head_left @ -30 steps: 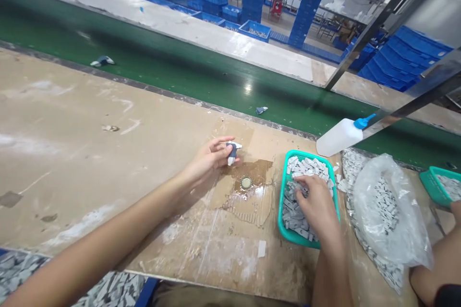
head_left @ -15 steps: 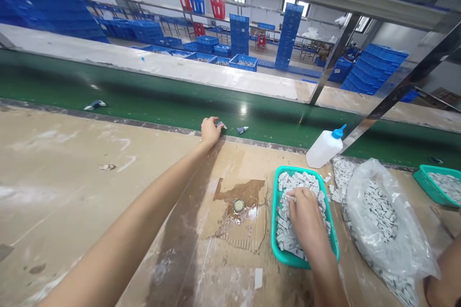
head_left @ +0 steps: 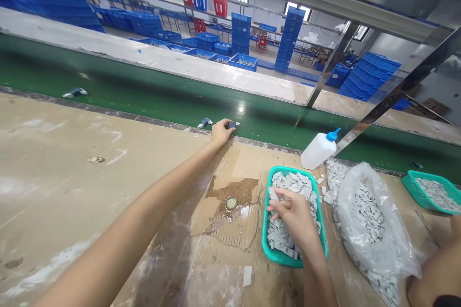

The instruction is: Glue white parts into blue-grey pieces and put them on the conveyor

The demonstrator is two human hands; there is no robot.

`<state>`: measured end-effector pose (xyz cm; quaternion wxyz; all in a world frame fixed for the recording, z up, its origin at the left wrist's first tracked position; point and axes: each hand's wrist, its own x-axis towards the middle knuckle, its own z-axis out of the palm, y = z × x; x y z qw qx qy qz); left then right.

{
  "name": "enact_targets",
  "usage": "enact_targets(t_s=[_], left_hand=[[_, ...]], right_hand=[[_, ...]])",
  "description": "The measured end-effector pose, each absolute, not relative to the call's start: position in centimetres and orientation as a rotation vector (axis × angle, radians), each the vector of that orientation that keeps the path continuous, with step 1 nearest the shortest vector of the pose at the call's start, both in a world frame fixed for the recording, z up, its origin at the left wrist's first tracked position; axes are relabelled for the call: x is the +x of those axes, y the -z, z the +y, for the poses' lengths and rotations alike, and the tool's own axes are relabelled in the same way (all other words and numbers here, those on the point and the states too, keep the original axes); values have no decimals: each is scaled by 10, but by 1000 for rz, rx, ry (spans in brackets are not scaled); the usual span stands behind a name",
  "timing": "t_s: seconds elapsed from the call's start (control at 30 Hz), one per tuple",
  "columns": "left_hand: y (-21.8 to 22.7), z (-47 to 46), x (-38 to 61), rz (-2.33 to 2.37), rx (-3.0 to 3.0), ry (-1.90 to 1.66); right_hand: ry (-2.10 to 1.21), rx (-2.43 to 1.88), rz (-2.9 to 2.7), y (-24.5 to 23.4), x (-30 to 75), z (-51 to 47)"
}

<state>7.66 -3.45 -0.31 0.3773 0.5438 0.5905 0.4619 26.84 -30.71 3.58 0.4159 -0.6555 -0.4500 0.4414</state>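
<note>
On the green belt's near edge, my left hand (head_left: 222, 132) has its fingers closed around a small dark-blue and white plastic part (head_left: 231, 125). A similar part (head_left: 205, 123) lies on the belt just left of that hand. My right hand (head_left: 296, 211) is above a teal plastic basket (head_left: 265, 237) filled with small light-grey plastic pieces (head_left: 284, 242). Between its thumb and fingers is one grey piece (head_left: 272, 194), held at the basket's left side.
The green belt (head_left: 151, 100) crosses in front, carrying another blue-and-white part (head_left: 75, 92). A white squeeze bottle (head_left: 319, 151) stands behind the basket. To the right are a clear bag (head_left: 392, 230) of grey pieces, a second teal basket (head_left: 414, 189) and another person's arm (head_left: 437, 268).
My left hand has let go of one part, now to its left, and taken hold of the other. My right hand has lifted a grey piece from the pile. Parts on the belt have shifted left.
</note>
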Motion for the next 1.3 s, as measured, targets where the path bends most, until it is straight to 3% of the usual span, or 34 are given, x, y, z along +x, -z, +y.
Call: enact_targets(t_s=[0.23, 0.4, 0.77, 1.03, 1.3], left_hand=[[-14, -101, 82, 1012, 947, -1111], [-13, -170, 62, 871, 773, -1045], [2, -224, 18, 876, 735, -1232], [4, -225, 13, 752, 702, -1099], [7, -228, 12, 612, 583, -1102]], right_hand=[[-1385, -1375, -920, -47, 262, -307], [-1432, -1419, -929, -42, 256, -306], [-548, -1591, -1689, -14, 206, -305], [-207, -1564, -2101, -2, 203, -301], [-153, -1589, -2166, -9, 197, -305]])
